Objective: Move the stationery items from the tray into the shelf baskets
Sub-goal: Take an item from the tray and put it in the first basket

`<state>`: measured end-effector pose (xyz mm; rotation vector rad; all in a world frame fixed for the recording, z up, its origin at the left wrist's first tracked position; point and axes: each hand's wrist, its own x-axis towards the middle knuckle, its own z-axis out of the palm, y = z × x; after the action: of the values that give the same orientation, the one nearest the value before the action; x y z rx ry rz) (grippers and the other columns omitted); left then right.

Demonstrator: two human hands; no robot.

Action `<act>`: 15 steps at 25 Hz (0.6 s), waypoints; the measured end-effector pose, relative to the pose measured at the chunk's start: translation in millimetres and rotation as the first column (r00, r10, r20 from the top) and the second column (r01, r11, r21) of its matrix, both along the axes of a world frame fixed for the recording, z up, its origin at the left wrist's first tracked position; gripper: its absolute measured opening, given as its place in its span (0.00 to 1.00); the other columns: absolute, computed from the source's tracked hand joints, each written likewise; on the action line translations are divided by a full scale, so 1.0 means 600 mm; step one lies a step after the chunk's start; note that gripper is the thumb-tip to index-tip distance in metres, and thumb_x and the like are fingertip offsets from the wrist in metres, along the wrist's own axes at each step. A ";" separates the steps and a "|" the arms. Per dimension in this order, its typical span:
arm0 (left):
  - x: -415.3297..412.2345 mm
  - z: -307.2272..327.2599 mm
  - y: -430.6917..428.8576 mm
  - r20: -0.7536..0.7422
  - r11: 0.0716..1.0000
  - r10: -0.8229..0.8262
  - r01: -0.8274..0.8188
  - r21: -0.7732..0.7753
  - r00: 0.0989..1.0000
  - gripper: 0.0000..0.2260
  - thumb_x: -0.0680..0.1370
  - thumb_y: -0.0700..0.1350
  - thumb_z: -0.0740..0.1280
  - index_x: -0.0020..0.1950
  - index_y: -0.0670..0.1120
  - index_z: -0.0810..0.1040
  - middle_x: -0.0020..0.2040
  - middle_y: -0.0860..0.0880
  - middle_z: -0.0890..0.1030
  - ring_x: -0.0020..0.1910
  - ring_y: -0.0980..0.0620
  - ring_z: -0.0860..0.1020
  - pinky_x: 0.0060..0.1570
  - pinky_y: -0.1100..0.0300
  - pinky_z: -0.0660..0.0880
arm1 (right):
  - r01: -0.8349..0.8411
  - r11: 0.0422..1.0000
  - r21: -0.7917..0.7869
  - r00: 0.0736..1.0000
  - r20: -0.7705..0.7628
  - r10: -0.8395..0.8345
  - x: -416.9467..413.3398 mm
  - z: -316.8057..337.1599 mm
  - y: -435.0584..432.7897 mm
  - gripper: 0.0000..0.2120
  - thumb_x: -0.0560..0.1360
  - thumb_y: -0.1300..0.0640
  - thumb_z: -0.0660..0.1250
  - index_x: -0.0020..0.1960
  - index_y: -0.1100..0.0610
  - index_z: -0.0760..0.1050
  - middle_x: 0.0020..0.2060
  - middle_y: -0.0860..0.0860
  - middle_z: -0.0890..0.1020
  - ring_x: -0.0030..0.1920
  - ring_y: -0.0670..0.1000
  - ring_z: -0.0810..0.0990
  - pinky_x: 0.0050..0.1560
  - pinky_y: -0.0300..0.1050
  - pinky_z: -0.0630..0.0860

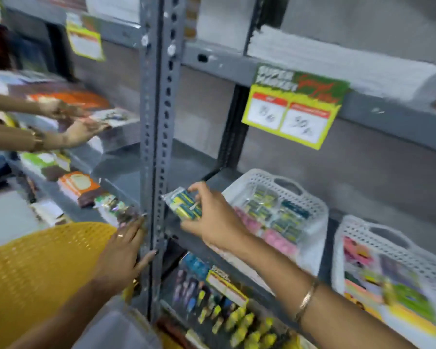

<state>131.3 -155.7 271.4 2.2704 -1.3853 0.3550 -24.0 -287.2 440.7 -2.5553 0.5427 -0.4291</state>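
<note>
Right hand (212,220) pinches a clear packet of yellow-and-blue stationery (185,203), thumb on top and fingers beneath, held just left of the white perforated basket (310,195) on the grey shelf (237,62). Packet contents too blurred to identify. Left hand (122,253) is flat, fingers spread, against the shelf upright (159,152) above the yellow mesh tray (35,268); tray contents not visible. A second white basket (355,230) is cut off at right.

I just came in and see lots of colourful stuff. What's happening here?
A person is filling shop shelves. Their right hand holds a small packet just left of a white basket that already has similar packets. Their left hand rests by the grey shelf post, beside a yellow tray.
</note>
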 end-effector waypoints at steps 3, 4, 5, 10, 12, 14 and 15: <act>-0.036 0.080 -0.077 0.059 0.991 -0.060 0.066 -0.118 0.996 0.33 0.78 0.64 0.48 0.60 0.37 0.74 0.62 0.35 0.72 0.59 0.36 0.70 0.58 0.46 0.64 | 0.102 0.993 -0.054 0.995 -0.002 -0.103 -0.048 0.061 -0.076 0.27 0.67 0.56 0.71 0.63 0.57 0.66 0.58 0.58 0.77 0.58 0.58 0.75 0.55 0.50 0.73; -0.046 0.093 -0.091 0.069 0.988 -0.055 0.064 -0.140 0.996 0.32 0.78 0.64 0.48 0.60 0.38 0.73 0.63 0.36 0.71 0.60 0.34 0.68 0.60 0.44 0.64 | 0.142 0.988 -0.063 0.989 -0.026 -0.144 -0.062 0.065 -0.101 0.27 0.67 0.55 0.71 0.63 0.57 0.65 0.58 0.59 0.77 0.57 0.59 0.76 0.55 0.51 0.74; -0.053 0.101 -0.101 0.078 0.987 -0.039 0.051 -0.154 0.996 0.31 0.78 0.63 0.48 0.61 0.38 0.73 0.64 0.36 0.70 0.62 0.33 0.66 0.61 0.41 0.63 | 0.175 0.982 -0.065 0.982 -0.060 -0.179 -0.075 0.064 -0.125 0.27 0.67 0.55 0.70 0.63 0.57 0.65 0.58 0.59 0.76 0.56 0.59 0.76 0.54 0.52 0.75; -0.074 0.092 -0.122 0.157 0.980 -0.181 0.191 -0.053 0.971 0.32 0.80 0.63 0.46 0.68 0.38 0.63 0.69 0.37 0.67 0.68 0.39 0.61 0.66 0.48 0.56 | 0.326 0.941 -0.086 0.918 -0.210 -0.337 -0.126 0.027 -0.229 0.31 0.68 0.53 0.70 0.67 0.56 0.61 0.64 0.59 0.72 0.62 0.57 0.72 0.56 0.52 0.75; -0.070 0.067 -0.127 0.061 0.980 -0.195 0.196 -0.021 0.979 0.35 0.79 0.65 0.47 0.71 0.36 0.60 0.70 0.36 0.65 0.68 0.40 0.64 0.66 0.49 0.61 | 0.357 0.932 -0.068 0.900 -0.241 -0.363 -0.129 0.004 -0.259 0.33 0.68 0.54 0.70 0.69 0.56 0.60 0.66 0.58 0.71 0.61 0.58 0.74 0.57 0.54 0.76; -0.063 0.039 -0.128 0.016 0.981 -0.184 0.183 0.061 0.983 0.37 0.78 0.66 0.47 0.72 0.36 0.59 0.70 0.37 0.65 0.67 0.41 0.66 0.62 0.46 0.66 | 0.362 0.931 -0.049 0.894 -0.265 -0.362 -0.120 -0.019 -0.284 0.33 0.68 0.54 0.71 0.69 0.56 0.59 0.65 0.57 0.71 0.57 0.58 0.77 0.56 0.56 0.77; -0.059 0.026 -0.128 0.025 0.977 -0.182 0.177 0.119 0.983 0.37 0.78 0.67 0.47 0.72 0.36 0.61 0.69 0.38 0.67 0.66 0.42 0.68 0.60 0.45 0.67 | 0.365 0.930 -0.049 0.890 -0.274 -0.364 -0.113 -0.030 -0.293 0.33 0.68 0.54 0.71 0.68 0.57 0.60 0.65 0.57 0.72 0.56 0.59 0.77 0.55 0.55 0.77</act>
<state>96.1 -232.6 287.3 2.2167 -1.6550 0.2631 -91.8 -463.1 422.8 -2.5238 1.1389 -0.1890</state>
